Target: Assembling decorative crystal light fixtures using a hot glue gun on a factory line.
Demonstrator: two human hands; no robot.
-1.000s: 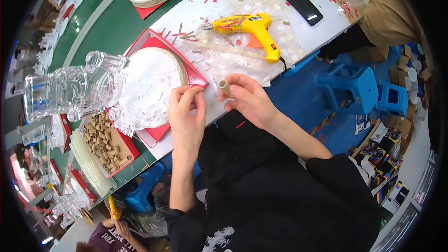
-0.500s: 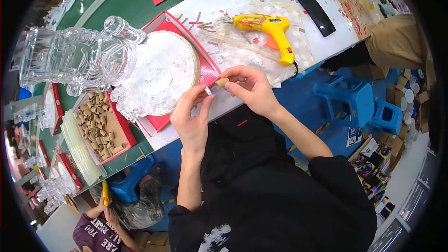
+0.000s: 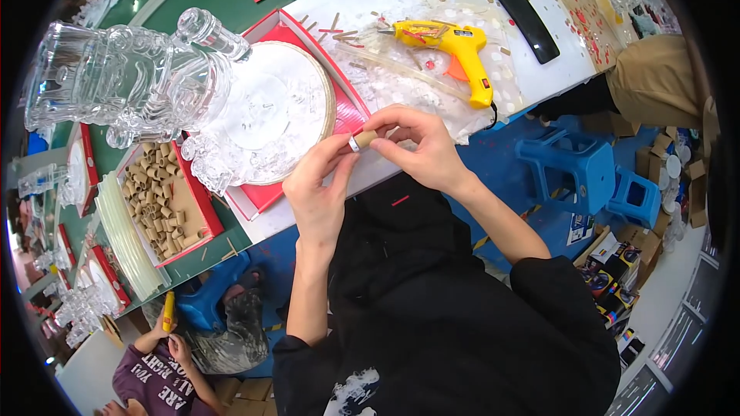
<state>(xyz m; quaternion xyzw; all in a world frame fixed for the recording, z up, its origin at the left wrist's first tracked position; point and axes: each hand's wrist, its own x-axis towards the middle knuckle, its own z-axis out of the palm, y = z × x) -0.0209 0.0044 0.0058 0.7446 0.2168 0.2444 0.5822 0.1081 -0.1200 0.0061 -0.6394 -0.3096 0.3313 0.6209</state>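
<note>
Between my hands, over the table's front edge, is a short brown cardboard tube point(image 3: 364, 139). My right hand point(image 3: 420, 148) pinches it between thumb and fingers. In my left hand point(image 3: 317, 181), thumb and fingertips grip a small white piece point(image 3: 354, 144), which touches the tube's left end. Whether the piece sits around the tube or against its end I cannot tell. Just beyond my left hand, a round white board point(image 3: 281, 100) rests in a red box point(image 3: 344, 81), with clear plastic pieces point(image 3: 220, 162) along its left side.
Large clear plastic figures point(image 3: 131, 85) stand at left. Below them, a box holds many cardboard tubes point(image 3: 158, 192), next to translucent glue sticks point(image 3: 127, 239). A yellow glue gun point(image 3: 462, 54) and black phone point(image 3: 529, 27) lie beyond my right hand. Blue stools point(image 3: 566, 166) stand right; a co-worker point(image 3: 166, 370) sits lower left.
My hands have come together, and the white piece, previously apart from the tube, now meets its left end. The view has shifted slightly.
</note>
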